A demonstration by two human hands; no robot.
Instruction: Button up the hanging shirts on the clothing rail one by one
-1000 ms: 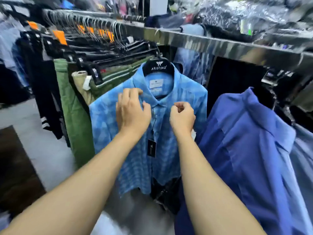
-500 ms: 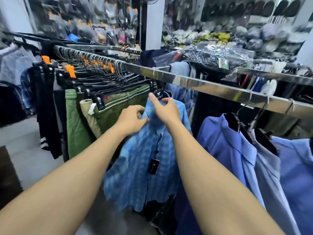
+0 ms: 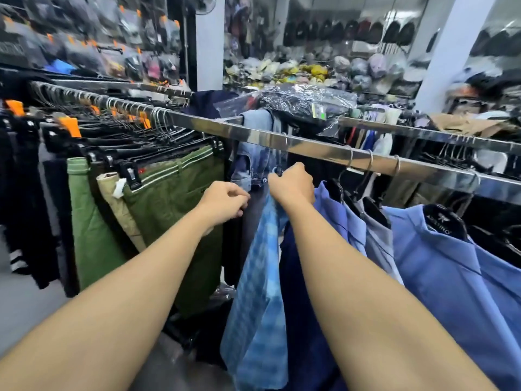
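A light blue checked shirt (image 3: 258, 292) hangs edge-on below the chrome clothing rail (image 3: 315, 149), turned sideways. My right hand (image 3: 293, 184) grips the top of this shirt near its hanger, just under the rail. My left hand (image 3: 225, 200) is beside it at the left, fingers curled and pinching dark fabric between the green trousers and the checked shirt. To the right hang a dark navy shirt (image 3: 304, 306) and several plain blue shirts (image 3: 451, 263) on black hangers. A faded denim garment (image 3: 255, 165) hangs behind the hands.
Green and khaki trousers (image 3: 169, 210) on clip hangers crowd the rail's left part, with dark garments (image 3: 33, 193) further left. A plastic-wrapped bundle (image 3: 298, 104) lies on top of the rack. A second rail (image 3: 423, 134) runs behind. Grey floor (image 3: 25, 306) shows at lower left.
The checked shirt has swung from facing me to edge-on and shifted right along the rail. My right hand rose to its hanger top; my left hand let go of the collar and moved left.
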